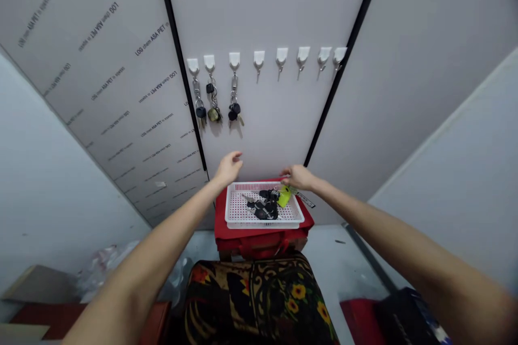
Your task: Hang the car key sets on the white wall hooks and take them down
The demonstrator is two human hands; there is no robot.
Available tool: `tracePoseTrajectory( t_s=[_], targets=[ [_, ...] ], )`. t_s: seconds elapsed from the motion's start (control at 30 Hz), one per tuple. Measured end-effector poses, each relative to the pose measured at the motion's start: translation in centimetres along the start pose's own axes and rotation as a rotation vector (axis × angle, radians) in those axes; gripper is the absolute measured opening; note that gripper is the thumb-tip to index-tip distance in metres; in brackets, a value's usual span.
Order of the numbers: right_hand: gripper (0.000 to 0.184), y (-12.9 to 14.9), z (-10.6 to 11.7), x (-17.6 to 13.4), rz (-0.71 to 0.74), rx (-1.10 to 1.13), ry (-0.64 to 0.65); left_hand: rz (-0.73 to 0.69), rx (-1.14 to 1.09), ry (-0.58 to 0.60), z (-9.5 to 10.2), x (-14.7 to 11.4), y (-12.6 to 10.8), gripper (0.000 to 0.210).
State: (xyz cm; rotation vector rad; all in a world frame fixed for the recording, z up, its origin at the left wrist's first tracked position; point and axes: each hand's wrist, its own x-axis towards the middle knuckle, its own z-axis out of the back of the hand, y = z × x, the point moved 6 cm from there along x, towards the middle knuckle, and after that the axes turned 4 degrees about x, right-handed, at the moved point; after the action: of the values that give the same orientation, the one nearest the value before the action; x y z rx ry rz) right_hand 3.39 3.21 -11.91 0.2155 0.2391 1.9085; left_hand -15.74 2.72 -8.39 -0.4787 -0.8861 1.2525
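My left hand [229, 168] is raised over the back left corner of a white perforated plastic basket [232, 215], with thumb and forefinger apart and nothing in them. At the basket's back right, my right hand [298, 177] has its fingers pinched at the top of a key ring with a yellow-green tag [284, 196]; the exact grip is small and partly hidden. A pile of black-headed keys [265, 207] lies in the basket beside the tag. On the wall ahead, three bunches of keys [213, 113] hang from the leftmost white hooks [234, 60].
Several more white hooks [281, 56] run along the wall to the right, holding nothing. The basket stands on a red bag [263, 242]. Nearer me is a dark flower-patterned cloth surface [259, 296]. Black strips [324, 113] divide the wall panels.
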Motion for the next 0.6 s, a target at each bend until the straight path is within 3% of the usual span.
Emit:
tracePoseTrajectory(
  t_s=[0.13,0.3,0.6],
  targets=[
    [0.027,-1.0,-2.1,-2.0,0.028,-0.166,-0.032,0.055,0.032,0.098,-3.4,-2.3,1.3,0.031],
    [0.017,0.3,-2.7,-2.5,0.090,-0.284,-0.104,0.069,0.060,0.217,-6.0,-3.9,1.4,0.029],
    [0.020,1.5,-0.5,-2.1,0.018,-0.080,-0.109,0.094,0.027,0.322,-8.1,-5.3,2.2,0.027]
  ],
)
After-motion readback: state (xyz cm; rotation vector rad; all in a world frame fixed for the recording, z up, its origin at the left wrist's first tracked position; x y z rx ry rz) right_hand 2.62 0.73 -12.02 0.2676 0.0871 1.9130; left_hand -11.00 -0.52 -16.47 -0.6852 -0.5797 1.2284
